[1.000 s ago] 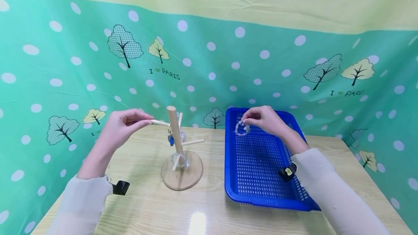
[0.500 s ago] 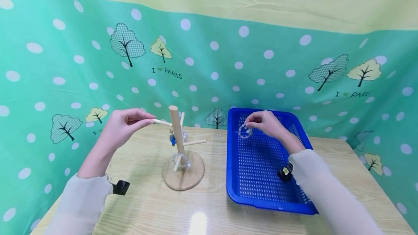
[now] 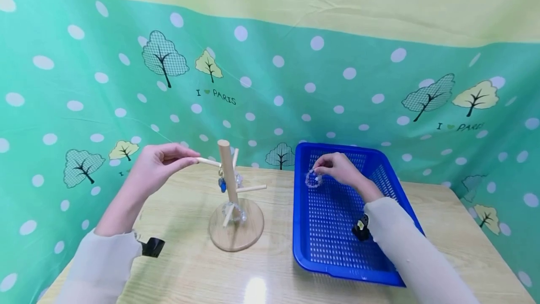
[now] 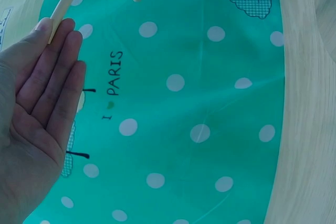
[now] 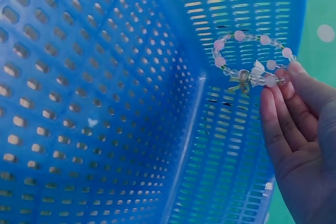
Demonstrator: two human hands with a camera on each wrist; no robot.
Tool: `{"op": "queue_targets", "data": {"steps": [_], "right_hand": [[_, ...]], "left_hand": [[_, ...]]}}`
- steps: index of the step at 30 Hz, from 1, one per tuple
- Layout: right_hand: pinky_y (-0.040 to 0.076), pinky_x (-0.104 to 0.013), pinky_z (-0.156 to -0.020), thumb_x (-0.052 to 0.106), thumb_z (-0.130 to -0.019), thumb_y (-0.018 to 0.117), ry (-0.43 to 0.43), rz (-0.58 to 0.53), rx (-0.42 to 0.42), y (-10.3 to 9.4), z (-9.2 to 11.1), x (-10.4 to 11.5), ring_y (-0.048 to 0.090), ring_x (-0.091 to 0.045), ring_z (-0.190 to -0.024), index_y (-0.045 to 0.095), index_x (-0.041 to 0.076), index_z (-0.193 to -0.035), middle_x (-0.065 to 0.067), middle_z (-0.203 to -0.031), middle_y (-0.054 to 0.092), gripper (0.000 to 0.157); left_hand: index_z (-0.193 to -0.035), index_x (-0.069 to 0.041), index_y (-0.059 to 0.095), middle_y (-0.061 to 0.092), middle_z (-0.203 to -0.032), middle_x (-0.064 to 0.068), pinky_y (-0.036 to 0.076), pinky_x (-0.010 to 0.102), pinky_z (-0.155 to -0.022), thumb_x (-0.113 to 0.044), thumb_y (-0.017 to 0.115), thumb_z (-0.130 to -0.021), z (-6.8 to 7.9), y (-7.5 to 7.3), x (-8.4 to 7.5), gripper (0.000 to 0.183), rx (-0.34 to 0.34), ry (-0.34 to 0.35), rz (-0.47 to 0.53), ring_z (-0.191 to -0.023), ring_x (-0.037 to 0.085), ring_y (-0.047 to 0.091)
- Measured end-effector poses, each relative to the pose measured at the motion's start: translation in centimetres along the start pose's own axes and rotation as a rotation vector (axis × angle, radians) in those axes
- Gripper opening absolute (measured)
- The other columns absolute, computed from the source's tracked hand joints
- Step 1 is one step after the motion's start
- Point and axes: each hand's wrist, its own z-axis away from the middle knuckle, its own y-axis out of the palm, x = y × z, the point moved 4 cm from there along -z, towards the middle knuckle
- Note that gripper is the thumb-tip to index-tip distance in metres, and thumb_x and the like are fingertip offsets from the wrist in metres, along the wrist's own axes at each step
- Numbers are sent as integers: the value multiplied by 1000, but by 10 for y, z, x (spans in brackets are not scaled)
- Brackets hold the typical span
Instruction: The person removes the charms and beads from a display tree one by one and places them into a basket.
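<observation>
My left hand [image 3: 158,168] pinches the tip of an upper peg [image 3: 208,161] on a wooden jewellery stand [image 3: 228,172]. A blue charm [image 3: 222,185] hangs from that peg, close to the post. One clear beaded bracelet [image 3: 241,214] loops around the lowest front peg, and more clear beads [image 3: 239,180] show behind the post. Over the far left part of a blue plastic basket [image 3: 298,215], my right hand [image 3: 343,170] pinches a bracelet [image 5: 239,35] between thumb and fingers. It has pink and clear beads, a white flower-like bead and a gold bow charm [image 5: 241,83].
The basket stands right of the jewellery stand on a light wooden table [image 3: 185,266]. A bare peg [image 3: 253,188] juts from the post towards the basket. Green dotted cloth [image 3: 278,102] hangs behind the table and along its sides.
My right hand has dropped slightly and shifted a little left relative to the basket, still pinching the bracelet. My left hand stays on the peg. The head view has shifted slightly.
</observation>
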Motion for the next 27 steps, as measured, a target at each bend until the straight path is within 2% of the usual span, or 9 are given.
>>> {"op": "queue_targets", "data": {"steps": [3,7,13,21,27], "right_hand": [[57,-44,-83,12,-98,64,27,-18,43,4,-3,-3,67,-19,-86,72,5,-98,-9,-96,73,11],[58,-46,-89,8,-98,63,91,-59,99,10,-5,-12,69,-20,-90,70,1,-99,-12,-97,72,11],[59,-41,-88,6,-98,62,140,-63,88,15,-6,-26,70,-22,-93,70,0,-102,-14,-101,72,11],[57,-36,-83,3,-95,65,136,-27,71,23,-8,-27,67,-17,-87,72,0,-102,-12,-98,72,11],[56,-35,-83,2,-93,66,108,-14,72,26,-9,-22,66,-17,-87,73,2,-100,-11,-99,72,10]], "left_hand": [[-103,1,75,71,-89,-20,56,14,-70,-11,72,-92,-1,0,-1,16,-6,11,9,-79,-2,70],[-103,1,75,71,-89,-21,56,14,-71,-11,72,-92,-4,2,-2,17,-3,13,21,-79,-2,70],[-103,1,75,71,-89,-22,56,14,-72,-12,72,-92,-3,3,-1,17,5,2,13,-80,-2,71],[-103,-1,75,71,-89,-23,56,14,-72,-13,73,-92,2,2,0,16,0,-21,-11,-79,-2,70],[-104,-1,75,71,-89,-24,55,13,-71,-12,72,-92,0,1,0,16,-3,-12,-18,-80,-3,70]]}}
